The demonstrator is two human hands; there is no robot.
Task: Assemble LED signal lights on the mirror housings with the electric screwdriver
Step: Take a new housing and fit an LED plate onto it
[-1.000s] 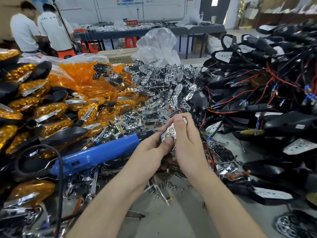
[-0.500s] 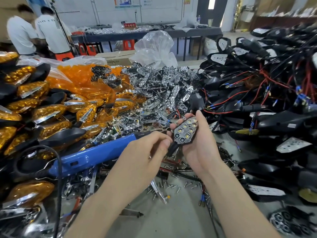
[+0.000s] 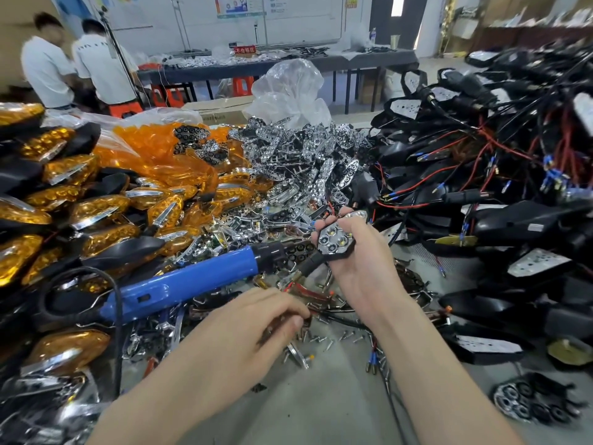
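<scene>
Left hand [image 3: 256, 319]: fingers curled over loose silver screws [image 3: 324, 340]; whether they pinch one cannot be told. Beyond it, right hand [image 3: 362, 264] grips one black plastic mirror housing with faceted chrome LED reflector [image 3: 335, 240]. One glossy blue cylindrical electric screwdriver [image 3: 192, 281] lies to its left.

left hand [image 3: 256, 319] off LED unit [image 3: 335, 240], down at screws [image 3: 324, 340]

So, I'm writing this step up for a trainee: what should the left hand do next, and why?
Probably pinch one of the loose screws and carry it up to the LED unit. The left hand hangs with fingers curled over the screws scattered on the table, the right hand grips the LED unit face up, and the blue electric screwdriver lies beside them, untouched.
</scene>
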